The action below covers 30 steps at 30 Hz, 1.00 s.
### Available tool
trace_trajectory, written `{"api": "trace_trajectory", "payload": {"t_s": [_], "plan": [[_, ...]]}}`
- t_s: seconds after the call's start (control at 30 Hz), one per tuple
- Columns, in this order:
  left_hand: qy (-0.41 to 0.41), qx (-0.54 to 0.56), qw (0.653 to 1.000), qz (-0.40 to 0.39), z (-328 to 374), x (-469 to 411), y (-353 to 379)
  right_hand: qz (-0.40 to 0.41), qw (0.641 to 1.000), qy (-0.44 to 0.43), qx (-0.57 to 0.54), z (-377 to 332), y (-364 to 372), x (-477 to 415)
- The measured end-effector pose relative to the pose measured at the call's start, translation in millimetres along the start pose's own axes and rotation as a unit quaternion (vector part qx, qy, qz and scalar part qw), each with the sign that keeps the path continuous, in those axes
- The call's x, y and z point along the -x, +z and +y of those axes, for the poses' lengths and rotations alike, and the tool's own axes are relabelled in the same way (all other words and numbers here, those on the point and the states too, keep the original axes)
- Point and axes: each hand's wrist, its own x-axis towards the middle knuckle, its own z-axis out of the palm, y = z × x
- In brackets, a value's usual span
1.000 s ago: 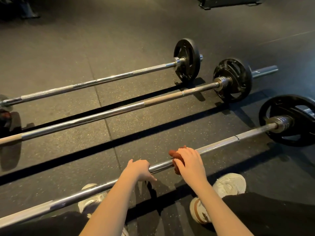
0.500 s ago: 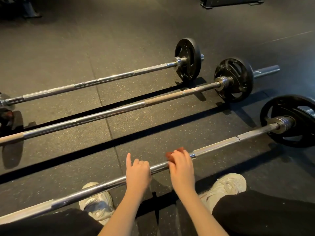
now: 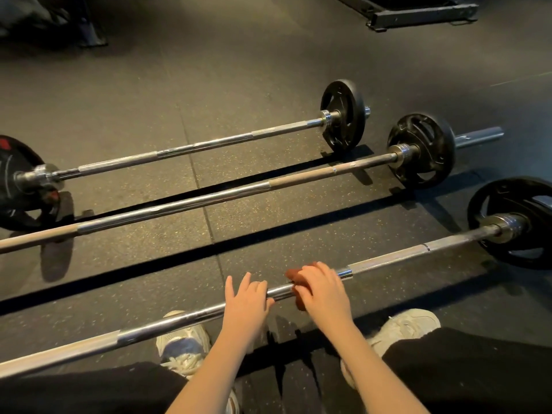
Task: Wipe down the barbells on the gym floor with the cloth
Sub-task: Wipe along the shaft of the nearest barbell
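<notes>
Two pale sneakers [image 3: 183, 346] and dark trouser legs sit just behind the nearest barbell [image 3: 388, 258] on the speckled rubber floor [image 3: 119, 100]. The left hand [image 3: 245, 303] rests on its shaft, fingers loosely spread. The right hand [image 3: 324, 289] presses a rust-red cloth [image 3: 298, 289] around the shaft. Beyond lie the middle barbell [image 3: 209, 200] and the far barbell [image 3: 194, 149]

Glossy chrome metal barbell [image 3: 191, 319], soft rust-red cloth [image 3: 300, 297], matt speckled rubber floor [image 3: 143, 234]

Gym, clearly: speckled black rubber floor tiles [image 3: 143, 94], three chrome barbells [image 3: 191, 147] with black iron plates [image 3: 343, 115].
</notes>
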Motion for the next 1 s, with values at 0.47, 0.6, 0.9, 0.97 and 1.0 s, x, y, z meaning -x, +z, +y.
{"api": "trace_trajectory", "payload": {"t_s": [0.47, 0.6, 0.9, 0.97, 1.0], "plan": [[-0.016, 0.003, 1.000, 0.007, -17.0, 19.9, -4.8, 0.023, 0.997, 0.025, 0.071, 3.4, -2.3, -1.7], [-0.020, 0.002, 1.000, 0.010, -21.0, 28.3, -3.6, 0.042, 0.992, 0.117, 0.015, -0.3, 12.6, 9.1], [-0.043, 0.009, 0.999, -0.004, -27.1, 38.5, -10.3, 0.001, 0.994, 0.063, 0.086, 10.0, -7.9, -3.3], [-0.052, 0.023, 0.998, -0.012, -25.7, 40.0, -11.4, 0.013, 0.995, 0.087, 0.057, 5.5, 0.8, 4.4], [-0.054, 0.028, 0.998, -0.010, -24.9, 40.5, -11.5, 0.020, 0.996, 0.078, 0.049, -3.7, 7.5, 6.8]]}}
